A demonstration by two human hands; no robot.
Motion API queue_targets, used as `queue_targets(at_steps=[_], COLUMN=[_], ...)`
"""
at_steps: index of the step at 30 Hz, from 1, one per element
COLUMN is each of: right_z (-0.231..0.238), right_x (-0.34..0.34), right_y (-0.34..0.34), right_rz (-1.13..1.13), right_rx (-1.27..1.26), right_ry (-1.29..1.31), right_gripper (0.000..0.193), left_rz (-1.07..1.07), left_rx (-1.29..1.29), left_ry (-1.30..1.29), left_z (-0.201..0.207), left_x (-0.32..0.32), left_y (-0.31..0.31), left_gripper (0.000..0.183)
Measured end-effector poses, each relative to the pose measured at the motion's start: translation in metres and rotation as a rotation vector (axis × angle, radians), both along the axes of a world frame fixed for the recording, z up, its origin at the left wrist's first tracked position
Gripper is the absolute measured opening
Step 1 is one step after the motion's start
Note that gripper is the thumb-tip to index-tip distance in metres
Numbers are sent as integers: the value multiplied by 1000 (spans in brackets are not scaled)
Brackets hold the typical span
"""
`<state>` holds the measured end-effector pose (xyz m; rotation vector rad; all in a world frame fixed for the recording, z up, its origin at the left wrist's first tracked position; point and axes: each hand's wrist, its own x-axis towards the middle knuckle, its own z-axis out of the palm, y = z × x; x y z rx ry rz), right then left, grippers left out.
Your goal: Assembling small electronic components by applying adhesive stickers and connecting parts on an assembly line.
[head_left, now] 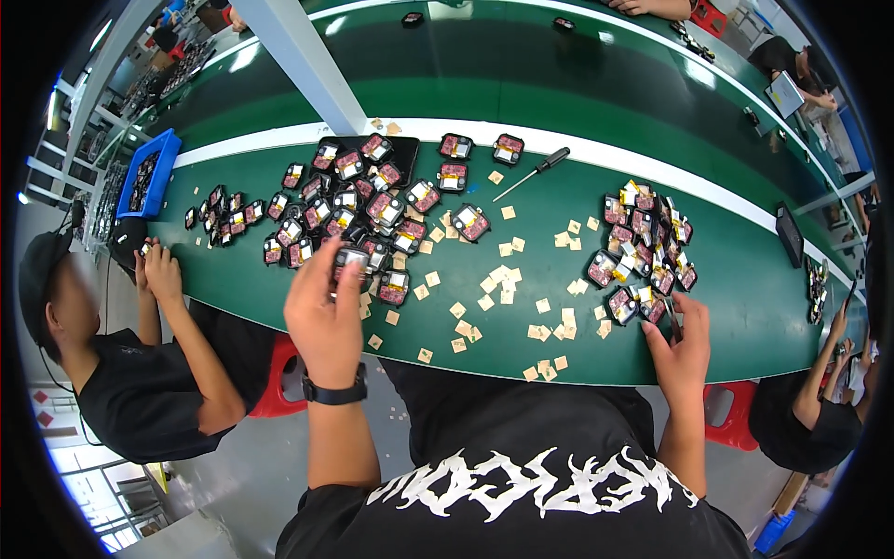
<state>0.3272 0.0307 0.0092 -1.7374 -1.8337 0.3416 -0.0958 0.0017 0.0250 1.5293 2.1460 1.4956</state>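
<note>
My left hand (321, 312), with a black watch on its wrist, pinches a small black-cased circuit module (351, 259) at the near edge of a heap of similar modules (340, 200). Red boards and pale parts show inside their open cases. On the right, my right hand (682, 349) is closed around a thin metal tool (672, 317) that looks like tweezers; its tip is hard to make out. It is beside the near end of a second pile of modules (643, 242). Small cream paper squares (503, 279) lie scattered between the two piles.
A screwdriver (533, 173) lies on the green table (745, 279), near the white rail (596, 158). A black tray (407, 154) sits under the left heap, and a blue bin (149, 172) stands far left. People sit on both sides; a grey post (303, 65) rises behind the heap.
</note>
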Motion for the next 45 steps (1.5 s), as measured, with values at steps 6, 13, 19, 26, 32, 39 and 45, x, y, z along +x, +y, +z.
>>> queue_targets(at_steps=[6, 13, 19, 26, 32, 39, 45], right_z=[1, -6, 3, 10, 35, 39, 33], right_x=[-1, 8, 8, 28, 11, -70, -67], right_y=[4, 5, -1, -20, -28, -13, -15], right_rz=[-18, -54, -96, -140, 81, 599, 450], right_rx=[-37, -78, -136, -208, -208, -147, -295], right_ry=[2, 125, 180, 323, 425, 333, 525], right_gripper=[51, 35, 33, 32, 39, 41, 19], left_rz=[63, 157, 188, 187, -307, -975, -759], left_rx=[-27, 17, 55, 124, 115, -510, -492], left_ry=[208, 608, 558, 475, -371, -1393, -1137], left_z=[-12, -22, -20, -24, -12, -11, -15], left_x=[-31, -40, -35, -31, 31, 122, 131], left_y=[8, 13, 4, -6, -29, -23, -22], left_gripper=[23, 23, 21, 17, 30, 53, 50])
